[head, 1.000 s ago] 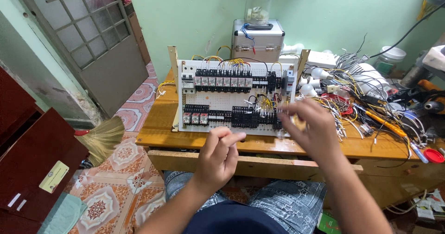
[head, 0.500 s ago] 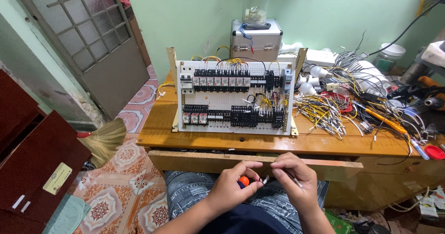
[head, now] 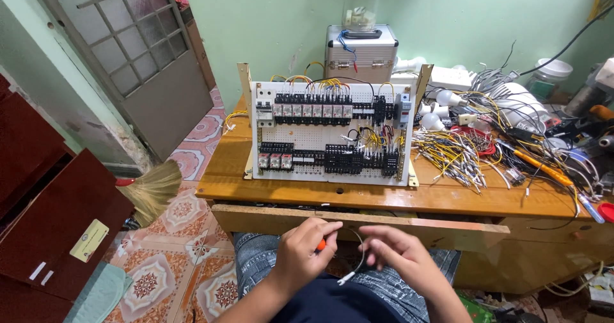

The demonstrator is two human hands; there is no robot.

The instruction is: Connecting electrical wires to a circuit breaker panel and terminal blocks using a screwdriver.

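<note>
the left hand (head: 306,249) is held low over the lap, just below the front edge of the wooden worktop (head: 358,195), its fingers clenched around a small tool with an orange handle (head: 322,244) that only peeks out between them. the right hand (head: 400,254) sits just beside it, fingers pinching one end of a short white wire (head: 355,265) that curves down between the two hands and ends in a pale tip. on the worktop, near the middle and towards the front edge, a white perforated control panel (head: 329,134) stands upright, carrying rows of black relays and breakers joined by yellow wires. behind it, at the back edge, sits a silver metal case (head: 360,53), lid down, with a clear plastic jar (head: 361,3) on top; the jar holds a small pile of pale bits at its bottom, too small to tell what. to the right of the panel lies a loose heap of yellow and white cut wires (head: 451,153), and further to the right end a tangle of cables and tools. a straw broom (head: 153,185) leans by the left end of the worktop
</note>
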